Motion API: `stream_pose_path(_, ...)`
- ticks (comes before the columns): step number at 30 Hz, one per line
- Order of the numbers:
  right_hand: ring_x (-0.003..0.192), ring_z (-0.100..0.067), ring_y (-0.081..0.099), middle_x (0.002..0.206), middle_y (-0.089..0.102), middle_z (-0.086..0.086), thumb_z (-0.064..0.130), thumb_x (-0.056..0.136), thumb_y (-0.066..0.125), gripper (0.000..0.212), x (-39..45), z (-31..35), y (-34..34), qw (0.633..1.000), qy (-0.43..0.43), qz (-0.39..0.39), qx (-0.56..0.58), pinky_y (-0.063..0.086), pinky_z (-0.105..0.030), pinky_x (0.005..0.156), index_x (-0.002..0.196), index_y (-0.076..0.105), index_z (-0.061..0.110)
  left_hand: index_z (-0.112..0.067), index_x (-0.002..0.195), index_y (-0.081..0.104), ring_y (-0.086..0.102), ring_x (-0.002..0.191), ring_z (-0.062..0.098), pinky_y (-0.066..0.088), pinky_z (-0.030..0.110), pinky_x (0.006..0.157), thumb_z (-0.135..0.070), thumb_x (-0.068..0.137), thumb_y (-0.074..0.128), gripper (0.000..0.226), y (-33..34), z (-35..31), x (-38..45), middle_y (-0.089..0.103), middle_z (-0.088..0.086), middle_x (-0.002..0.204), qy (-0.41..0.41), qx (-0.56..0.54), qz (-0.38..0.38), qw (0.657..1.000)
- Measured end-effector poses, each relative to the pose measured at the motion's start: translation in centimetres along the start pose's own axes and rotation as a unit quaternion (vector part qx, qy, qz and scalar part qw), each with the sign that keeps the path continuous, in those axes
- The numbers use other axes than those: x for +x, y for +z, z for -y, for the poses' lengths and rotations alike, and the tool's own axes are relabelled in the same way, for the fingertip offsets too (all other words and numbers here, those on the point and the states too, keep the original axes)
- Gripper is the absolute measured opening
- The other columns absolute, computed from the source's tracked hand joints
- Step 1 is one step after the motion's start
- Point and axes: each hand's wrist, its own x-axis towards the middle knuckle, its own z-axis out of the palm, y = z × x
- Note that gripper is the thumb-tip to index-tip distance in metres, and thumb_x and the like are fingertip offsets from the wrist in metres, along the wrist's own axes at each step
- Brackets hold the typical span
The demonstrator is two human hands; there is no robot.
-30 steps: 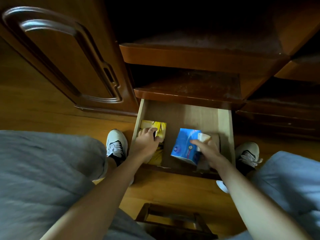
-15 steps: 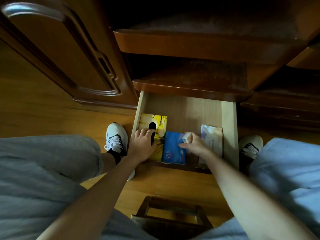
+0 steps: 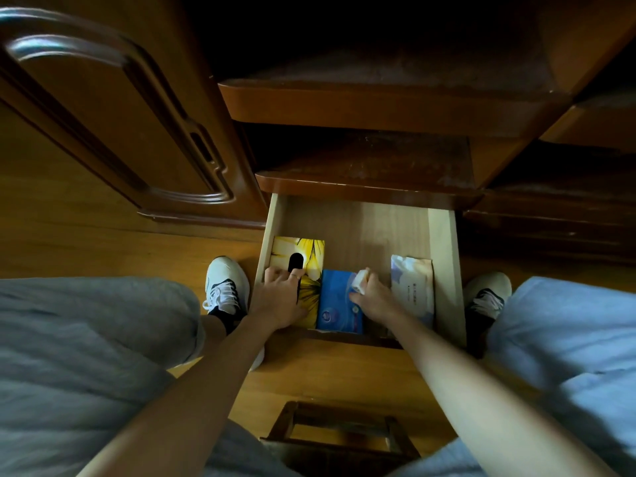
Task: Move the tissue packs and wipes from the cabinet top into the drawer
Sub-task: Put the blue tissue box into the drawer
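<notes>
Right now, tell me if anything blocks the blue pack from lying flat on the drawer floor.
Nothing visible blocks it. The blue pack already sits in the drawer between the yellow pack and the white wipes pack. The right hand rests on it, holding a small white item; the left hand presses the yellow pack.

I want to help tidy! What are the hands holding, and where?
The right hand pinches a small white pack over the blue pack. The left hand rests flat on the yellow pack, near its front.
</notes>
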Motion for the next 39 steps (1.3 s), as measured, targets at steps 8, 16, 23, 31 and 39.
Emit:
stream_pose_path(8,0.118,-0.026,0.058,0.136,0.058,-0.010,0.016,0.086,0.074,0.067,1.8,1.5,-4.6,0.997,-0.032,-0.018,0.062,0.053,-0.037,0.092,0.147,0.047,0.012,-0.029,0.147,0.044,0.043,0.132,0.028,0.049,0.042,0.096,-0.055,0.079,0.070,0.078,-0.1,-0.4,0.3,0.047,0.004,0.145,-0.006,0.005,-0.074,0.997)
stream_pose_path(16,0.109,-0.024,0.061,0.126,0.063,-0.004,0.008,0.099,0.056,0.034,6.8,3.3,-3.6,0.996,-0.079,-0.041,0.007,0.059,-0.039,0.084,0.128,0.063,0.024,-0.024,0.157,0.033,0.020,0.152,0.034,0.016,0.048,0.124,-0.060,0.084,0.056,0.084,0.7,0.9,2.1,0.027,0.010,0.164,0.049,0.057,-0.109,0.991)
stream_pose_path(23,0.088,-0.014,0.058,0.125,0.066,-0.006,0.008,0.101,0.055,0.032,10.4,3.1,-0.5,0.994,-0.062,-0.017,-0.083,0.041,-0.016,0.054,0.127,0.067,0.021,-0.017,0.161,0.028,0.024,0.153,0.035,0.014,0.053,0.124,-0.052,0.094,0.043,0.077,2.7,1.3,1.8,0.022,0.017,0.167,0.081,0.068,-0.148,0.983)
stream_pose_path(31,0.109,-0.021,0.067,0.127,0.068,-0.005,0.013,0.098,0.064,0.036,10.1,3.7,-0.3,0.989,-0.026,-0.063,-0.129,0.057,-0.038,0.090,0.134,0.064,0.020,-0.019,0.162,0.022,0.017,0.155,0.032,0.011,0.053,0.125,-0.056,0.095,0.038,0.079,3.3,1.5,2.2,0.017,0.015,0.169,0.081,0.074,-0.155,0.982)
stream_pose_path(39,0.122,-0.031,0.062,0.139,0.060,-0.015,0.004,0.100,0.058,0.044,7.2,1.9,-3.9,0.989,0.065,-0.018,0.129,0.057,-0.036,0.088,0.144,0.055,0.009,-0.022,0.162,0.024,0.023,0.153,0.034,0.008,0.050,0.126,-0.062,0.090,0.038,0.084,1.8,1.4,2.0,0.022,0.014,0.167,0.076,0.072,-0.114,0.988)
